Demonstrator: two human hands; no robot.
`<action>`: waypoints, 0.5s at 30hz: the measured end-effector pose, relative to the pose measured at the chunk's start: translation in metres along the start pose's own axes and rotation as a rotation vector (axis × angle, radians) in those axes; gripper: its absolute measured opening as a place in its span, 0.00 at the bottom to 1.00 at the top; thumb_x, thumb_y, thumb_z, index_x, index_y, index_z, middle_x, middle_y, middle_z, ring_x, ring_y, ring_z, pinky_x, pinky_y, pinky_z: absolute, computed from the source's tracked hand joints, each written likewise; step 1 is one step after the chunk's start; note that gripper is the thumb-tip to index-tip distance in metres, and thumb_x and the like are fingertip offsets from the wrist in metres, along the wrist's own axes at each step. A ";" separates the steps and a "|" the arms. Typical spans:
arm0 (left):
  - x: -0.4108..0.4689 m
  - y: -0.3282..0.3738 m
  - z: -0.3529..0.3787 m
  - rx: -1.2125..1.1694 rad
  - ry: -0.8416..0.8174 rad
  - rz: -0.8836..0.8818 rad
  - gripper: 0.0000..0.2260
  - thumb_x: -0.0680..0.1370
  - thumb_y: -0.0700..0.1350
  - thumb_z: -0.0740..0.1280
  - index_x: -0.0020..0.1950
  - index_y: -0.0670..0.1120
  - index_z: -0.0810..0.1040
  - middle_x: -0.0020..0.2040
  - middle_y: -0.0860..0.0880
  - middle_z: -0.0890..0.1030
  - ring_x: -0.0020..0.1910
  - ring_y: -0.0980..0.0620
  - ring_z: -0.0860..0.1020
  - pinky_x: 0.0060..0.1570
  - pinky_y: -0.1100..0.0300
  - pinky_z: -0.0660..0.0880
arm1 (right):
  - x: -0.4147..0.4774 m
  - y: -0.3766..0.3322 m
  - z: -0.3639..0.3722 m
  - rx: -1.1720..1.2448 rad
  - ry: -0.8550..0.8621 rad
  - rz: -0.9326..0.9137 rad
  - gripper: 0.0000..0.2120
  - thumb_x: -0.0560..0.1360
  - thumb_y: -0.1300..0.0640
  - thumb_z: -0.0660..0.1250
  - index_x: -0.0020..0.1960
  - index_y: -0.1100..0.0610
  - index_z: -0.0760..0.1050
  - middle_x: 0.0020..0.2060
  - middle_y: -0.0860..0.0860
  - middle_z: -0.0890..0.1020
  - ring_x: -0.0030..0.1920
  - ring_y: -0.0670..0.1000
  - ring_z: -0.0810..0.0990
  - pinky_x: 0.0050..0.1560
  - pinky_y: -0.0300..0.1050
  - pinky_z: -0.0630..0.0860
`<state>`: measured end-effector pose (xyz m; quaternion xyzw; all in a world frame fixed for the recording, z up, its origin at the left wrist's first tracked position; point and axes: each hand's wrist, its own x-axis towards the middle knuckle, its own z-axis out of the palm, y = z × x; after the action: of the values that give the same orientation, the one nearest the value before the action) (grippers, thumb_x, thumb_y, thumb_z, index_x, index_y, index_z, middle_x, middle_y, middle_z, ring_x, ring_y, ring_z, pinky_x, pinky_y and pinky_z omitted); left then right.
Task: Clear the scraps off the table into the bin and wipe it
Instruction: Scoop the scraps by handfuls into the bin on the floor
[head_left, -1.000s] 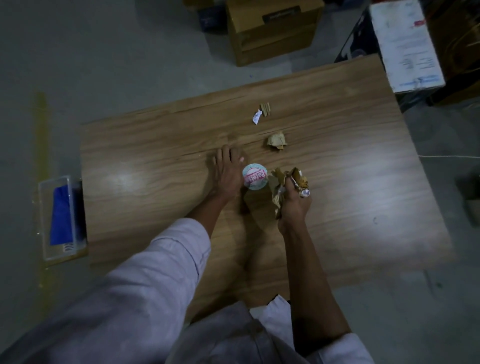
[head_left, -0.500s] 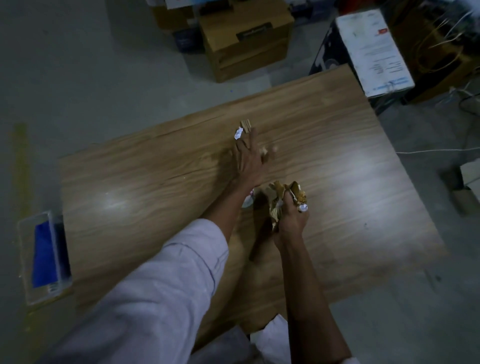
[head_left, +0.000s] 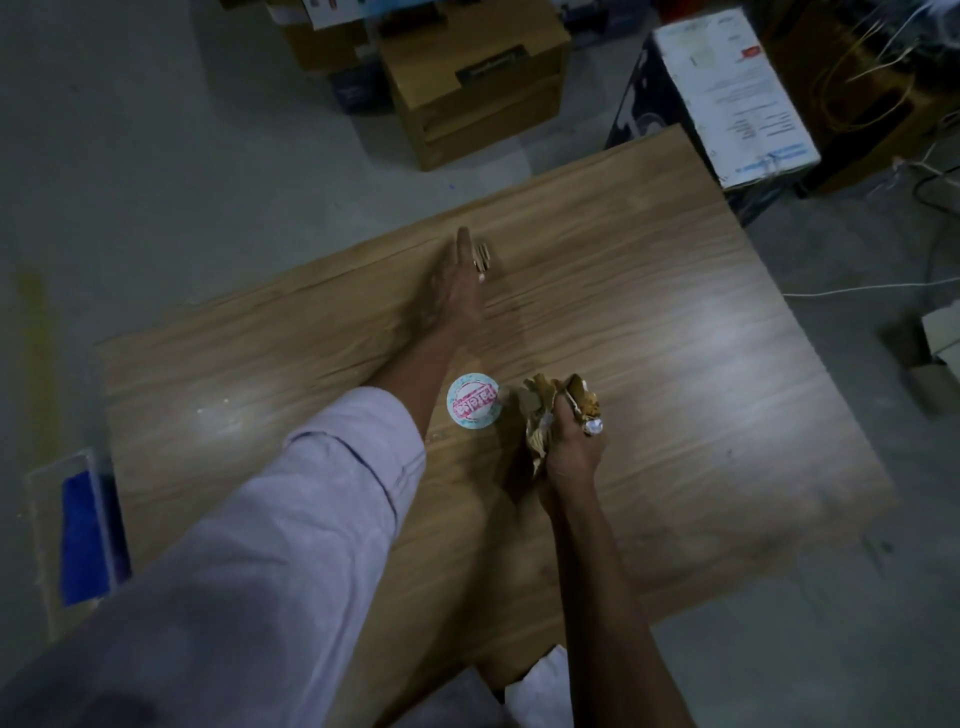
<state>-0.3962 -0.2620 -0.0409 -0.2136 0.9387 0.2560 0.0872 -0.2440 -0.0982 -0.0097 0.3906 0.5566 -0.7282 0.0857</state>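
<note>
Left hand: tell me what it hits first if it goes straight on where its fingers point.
Probably nothing: the left hand points its fingers at the far edge of the table, bare wood ahead. The small brown scrap lies just right of that line; blur leaves this unsure.

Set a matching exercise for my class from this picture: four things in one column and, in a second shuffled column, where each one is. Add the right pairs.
Things
1. round lid
2. crumpled brown paper
3. blue cloth
4. small brown scrap

Places
A. in a clear tray on the floor
B. by the left hand's fingers, far across the table
C. gripped in the right hand
D. flat on the table, just left of the right hand

Pairs: 1-D, 2-C, 3-A, 4-B.
</note>
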 end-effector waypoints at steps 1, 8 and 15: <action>0.003 -0.001 0.001 0.052 -0.045 0.017 0.28 0.84 0.43 0.62 0.81 0.50 0.55 0.69 0.35 0.73 0.64 0.34 0.75 0.60 0.42 0.74 | 0.002 0.002 0.001 0.037 -0.008 -0.029 0.13 0.65 0.49 0.77 0.48 0.53 0.85 0.46 0.52 0.87 0.53 0.60 0.85 0.60 0.59 0.80; -0.007 0.004 -0.011 0.275 -0.095 0.122 0.21 0.83 0.45 0.60 0.75 0.45 0.61 0.63 0.36 0.75 0.60 0.34 0.77 0.54 0.44 0.77 | 0.002 -0.003 -0.009 0.162 -0.025 -0.070 0.32 0.63 0.51 0.78 0.62 0.67 0.79 0.58 0.64 0.83 0.62 0.68 0.80 0.66 0.70 0.73; -0.042 -0.014 -0.022 -0.293 -0.147 0.002 0.08 0.83 0.41 0.63 0.61 0.41 0.71 0.55 0.41 0.81 0.55 0.41 0.80 0.46 0.56 0.69 | -0.009 -0.028 -0.027 0.078 -0.041 -0.053 0.10 0.77 0.68 0.70 0.58 0.69 0.79 0.42 0.53 0.86 0.42 0.52 0.84 0.45 0.47 0.81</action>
<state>-0.3532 -0.2695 -0.0173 -0.2039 0.8826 0.4054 0.1231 -0.2404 -0.0669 0.0147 0.3637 0.5360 -0.7593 0.0624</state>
